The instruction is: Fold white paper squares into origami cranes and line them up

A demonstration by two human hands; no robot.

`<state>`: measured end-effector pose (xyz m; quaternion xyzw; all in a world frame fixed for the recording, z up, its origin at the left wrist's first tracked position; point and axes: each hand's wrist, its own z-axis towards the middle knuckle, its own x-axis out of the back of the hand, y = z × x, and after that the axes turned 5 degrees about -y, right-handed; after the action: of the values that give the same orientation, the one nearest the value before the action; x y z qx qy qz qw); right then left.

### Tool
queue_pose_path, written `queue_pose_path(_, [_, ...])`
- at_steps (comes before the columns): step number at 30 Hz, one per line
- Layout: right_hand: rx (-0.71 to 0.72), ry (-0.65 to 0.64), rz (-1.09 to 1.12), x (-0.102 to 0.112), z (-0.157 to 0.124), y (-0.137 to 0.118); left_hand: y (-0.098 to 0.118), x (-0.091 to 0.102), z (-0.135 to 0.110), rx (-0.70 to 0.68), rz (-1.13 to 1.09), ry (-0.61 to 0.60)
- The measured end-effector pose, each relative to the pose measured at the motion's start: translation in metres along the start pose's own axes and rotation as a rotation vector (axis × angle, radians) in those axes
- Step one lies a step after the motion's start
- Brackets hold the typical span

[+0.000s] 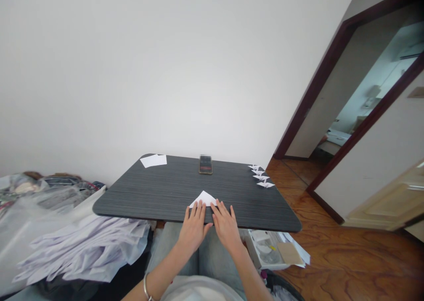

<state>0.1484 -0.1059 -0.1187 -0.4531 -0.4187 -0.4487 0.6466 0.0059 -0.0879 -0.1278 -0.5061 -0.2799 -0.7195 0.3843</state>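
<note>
A white sheet of paper point(203, 197), folded into a triangle with its point away from me, lies near the front edge of the dark table point(159, 195). My left hand point(193, 230) rests on its lower left part, fingers stretched out flat. On the lower right part lies my right hand point(225, 226), its fingers also extended and slightly spread. The fingertips of both hands press on the paper and cover its near edge. Neither hand grasps anything.
Several folded paper cranes point(265, 184) line the table's right edge. Loose white paper sheets point(154, 161) lie at the back left. A phone point(206, 165) is at the back middle. Clothes point(89, 248) are piled at left; a white box point(268, 250) is below right.
</note>
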Motion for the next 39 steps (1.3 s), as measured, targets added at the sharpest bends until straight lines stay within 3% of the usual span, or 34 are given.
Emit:
queue_pose_path(6, [-0.025,0.014,0.007,0.006,0.0,-0.005,0.001,-0.007,0.001,0.046,0.009,0.039])
queue_pose_path(15, [-0.088,0.063,0.02,-0.002,0.0,-0.004,-0.004,-0.017,-0.003,0.1,0.005,0.12])
queue_pose_path(20, [-0.053,0.044,-0.023,0.0,-0.001,-0.006,-0.006,-0.011,-0.005,0.099,0.032,0.076])
queue_pose_path(26, [-0.022,0.006,-0.049,0.005,-0.001,-0.008,-0.005,-0.006,-0.002,-0.044,0.05,-0.004])
queue_pose_path(39, [-0.053,-0.059,-0.099,0.008,0.003,-0.016,0.0,0.003,-0.001,-0.023,0.166,-0.108])
